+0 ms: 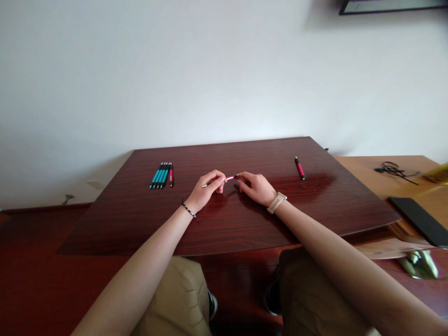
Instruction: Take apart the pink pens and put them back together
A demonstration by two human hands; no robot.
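Near the middle of the dark wooden table (196, 233), my left hand (209, 187) is closed round a slim pen (231, 178). Its pale end sticks out to the left of the fingers and its red and black end points right. My right hand (255, 186) pinches that red and black end between thumb and fingertips. Several teal pens (160, 176) lie side by side at the left of the table, with a red pen (171, 175) beside them. Another red pen (300, 169) lies alone on the right side.
A lighter wooden surface (367, 166) adjoins on the right, bearing a black cable (394, 169), a flat black object (418, 220) and something yellow (439, 173). Behind the table stands a pale wall. A green and white object (418, 264) is low at the right.
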